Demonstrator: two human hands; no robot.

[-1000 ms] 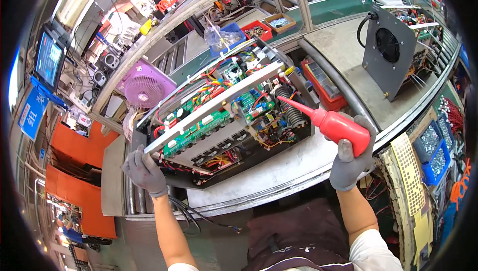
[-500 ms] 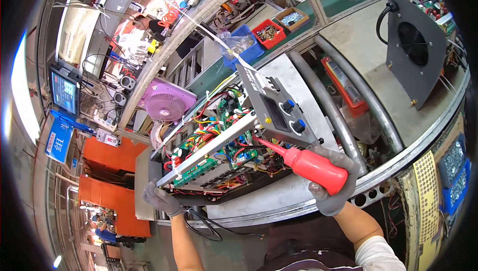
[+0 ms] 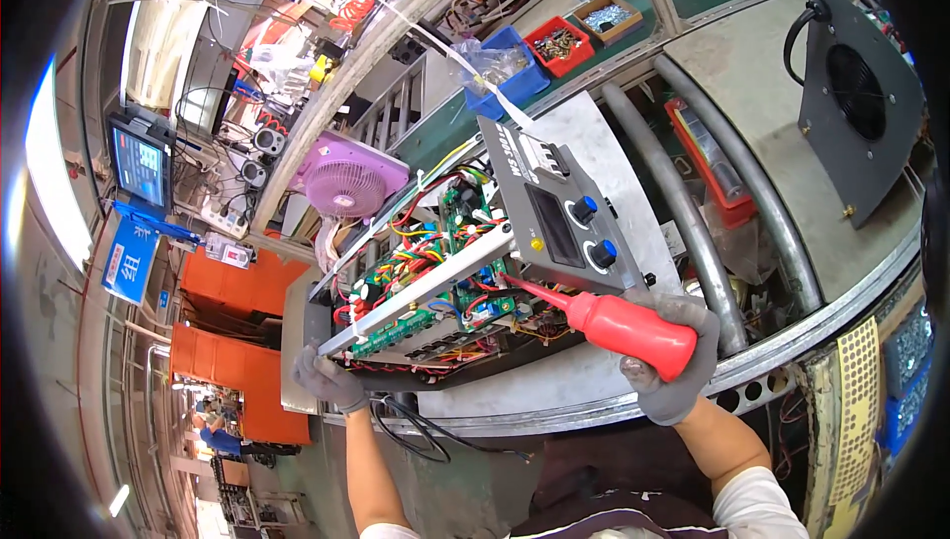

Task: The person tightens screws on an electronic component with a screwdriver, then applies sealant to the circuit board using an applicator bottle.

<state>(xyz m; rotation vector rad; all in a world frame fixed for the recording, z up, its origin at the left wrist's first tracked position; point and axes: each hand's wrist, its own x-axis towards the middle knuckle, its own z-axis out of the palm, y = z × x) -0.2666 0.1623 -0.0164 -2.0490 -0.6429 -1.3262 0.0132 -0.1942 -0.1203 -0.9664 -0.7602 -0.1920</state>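
Observation:
My gloved right hand (image 3: 681, 366) is wrapped round a red squeeze bottle (image 3: 633, 331) with a long thin nozzle. The bottle is tilted, its tip reaching in among the wires just behind the front panel (image 3: 554, 217) of an uncovered electrical machine. That dark panel carries two blue knobs and a small screen. Green circuit boards (image 3: 381, 343) and colourful wires fill the inside, under a light metal bar (image 3: 426, 287). At the bar's far-left end, my gloved left hand (image 3: 332, 381) curls over the machine's rear corner; its fingertips are partly hidden.
Metal rollers (image 3: 673, 207) lie to the right, with a red tray (image 3: 708, 163) between them. Beyond stands a dark fan panel (image 3: 851, 103). A blue bin (image 3: 505, 74) and a red bin (image 3: 559, 46) of small parts sit behind. A purple fan (image 3: 346, 183) stands back left. Black cable (image 3: 416, 430) hangs over the front edge.
The whole scene has shifted slightly right in the picture as the head turned. My right hand still grips the bottle, its nozzle at nearly the same spot; my left hand stays at the corner.

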